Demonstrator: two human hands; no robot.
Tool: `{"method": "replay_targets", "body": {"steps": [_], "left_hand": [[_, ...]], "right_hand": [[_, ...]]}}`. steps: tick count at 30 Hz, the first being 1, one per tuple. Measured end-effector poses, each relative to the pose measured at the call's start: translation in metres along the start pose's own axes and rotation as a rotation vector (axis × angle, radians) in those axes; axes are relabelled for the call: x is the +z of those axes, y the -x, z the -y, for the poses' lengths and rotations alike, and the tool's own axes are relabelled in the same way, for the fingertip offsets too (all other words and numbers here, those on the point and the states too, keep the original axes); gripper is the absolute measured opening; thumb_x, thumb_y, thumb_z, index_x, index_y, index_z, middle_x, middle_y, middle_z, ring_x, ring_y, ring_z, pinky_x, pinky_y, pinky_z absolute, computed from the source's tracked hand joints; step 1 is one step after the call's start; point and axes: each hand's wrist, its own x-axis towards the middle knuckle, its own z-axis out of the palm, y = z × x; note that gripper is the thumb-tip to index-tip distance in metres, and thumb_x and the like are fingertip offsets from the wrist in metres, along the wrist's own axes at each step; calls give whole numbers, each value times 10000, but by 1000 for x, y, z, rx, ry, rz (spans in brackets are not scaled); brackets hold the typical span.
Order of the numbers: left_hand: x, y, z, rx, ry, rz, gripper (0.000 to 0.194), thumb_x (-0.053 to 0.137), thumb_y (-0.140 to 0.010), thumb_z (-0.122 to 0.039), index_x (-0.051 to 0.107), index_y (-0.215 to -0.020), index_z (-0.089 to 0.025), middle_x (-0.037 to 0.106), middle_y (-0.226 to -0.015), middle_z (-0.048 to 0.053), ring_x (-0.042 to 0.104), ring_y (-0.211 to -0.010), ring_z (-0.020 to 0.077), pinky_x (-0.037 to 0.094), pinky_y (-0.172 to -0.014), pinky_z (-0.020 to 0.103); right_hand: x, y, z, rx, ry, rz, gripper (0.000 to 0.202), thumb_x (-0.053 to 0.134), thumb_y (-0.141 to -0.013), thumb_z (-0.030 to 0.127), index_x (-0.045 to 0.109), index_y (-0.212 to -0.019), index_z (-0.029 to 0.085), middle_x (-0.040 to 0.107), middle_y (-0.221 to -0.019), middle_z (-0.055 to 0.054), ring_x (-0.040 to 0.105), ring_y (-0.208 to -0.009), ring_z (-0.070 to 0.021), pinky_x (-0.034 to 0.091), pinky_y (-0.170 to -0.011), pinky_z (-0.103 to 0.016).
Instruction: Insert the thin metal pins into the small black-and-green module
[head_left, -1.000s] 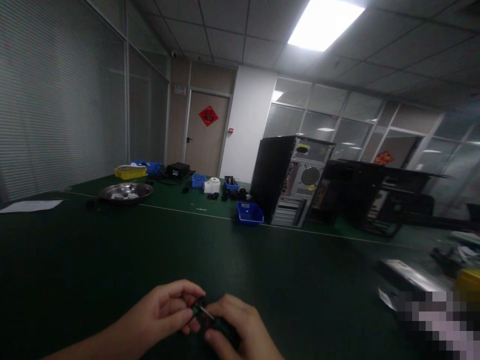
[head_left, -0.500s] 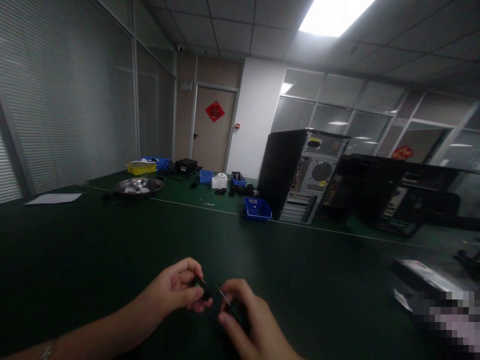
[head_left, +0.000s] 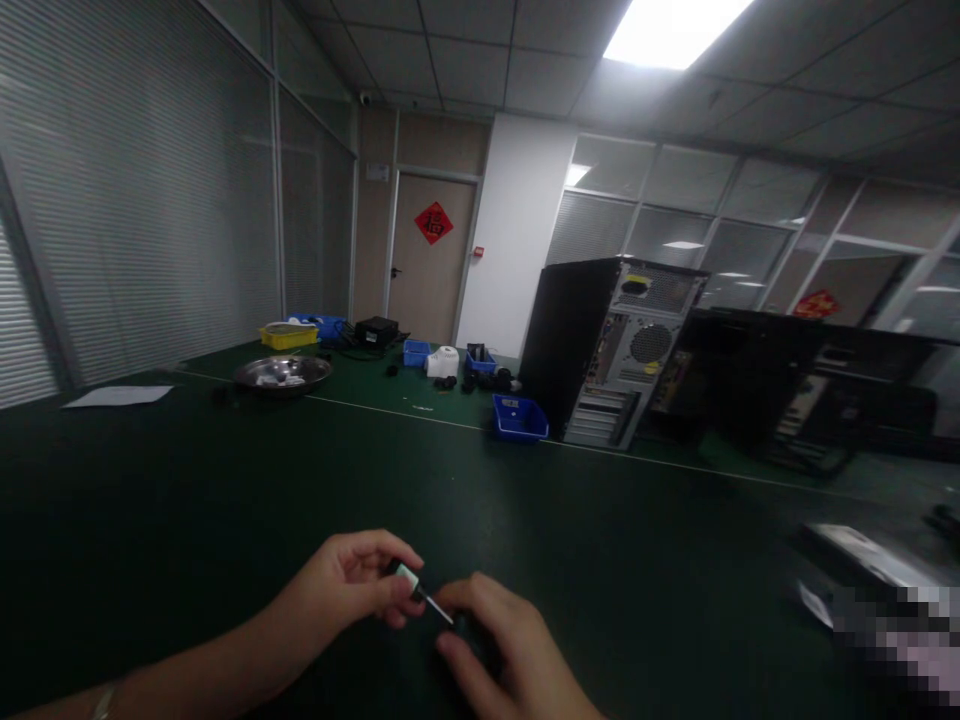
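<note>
Bottom center: left hand [head_left: 367,580] pinching small part [head_left: 407,576]; right hand [head_left: 510,640] gripping screwdriver [head_left: 441,611], shaft tip at part.

From your seat, the wooden door [head_left: 427,275] is the landmark: left of it run glass partitions with blinds [head_left: 150,200]; right, a white pillar [head_left: 514,230] and more glazing. Above and right glows your ceiling light [head_left: 675,30]; in front spreads the green tabletop [head_left: 337,470].
</note>
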Motion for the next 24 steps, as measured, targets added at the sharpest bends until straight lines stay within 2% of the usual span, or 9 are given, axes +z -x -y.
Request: {"method": "replay_targets", "body": {"steps": [3,7,17,24], "left_hand": [[2,0,-1,9,-23,-2,302,908,-641,-318,749,-848,-165,791,-728,15,745,-728,196,544,-645,273],[3,2,-3,23,-21,22,279,898,-665,-300,745,-857,-166,805,-743,18,730,-681,156,537,-651,254],[5,6,-6,-68,76,58,241,876,-712,-280,733,-865,-160,791,-787,28,740,-776,191,529,-702,282],[5,6,-2,-7,23,44,217,797,-788,-335,726,-889,-156,744,-775,29,681,-751,187,494,-715,302]], "right_hand": [[1,1,-2,-4,5,10,188,581,-872,179,675,-1034,182,712,-947,-82,673,-853,-205,499,-750,-273],[1,2,-2,-13,-2,11,210,592,-867,167,679,-1056,188,711,-943,-74,671,-834,-196,499,-735,-263],[0,2,1,-45,-34,-5,165,596,-883,172,673,-1028,188,695,-914,-62,664,-816,-178,492,-715,-239],[-2,2,5,-2,-67,-2,149,591,-886,150,671,-1007,186,708,-945,-61,674,-844,-175,499,-746,-237]]}}
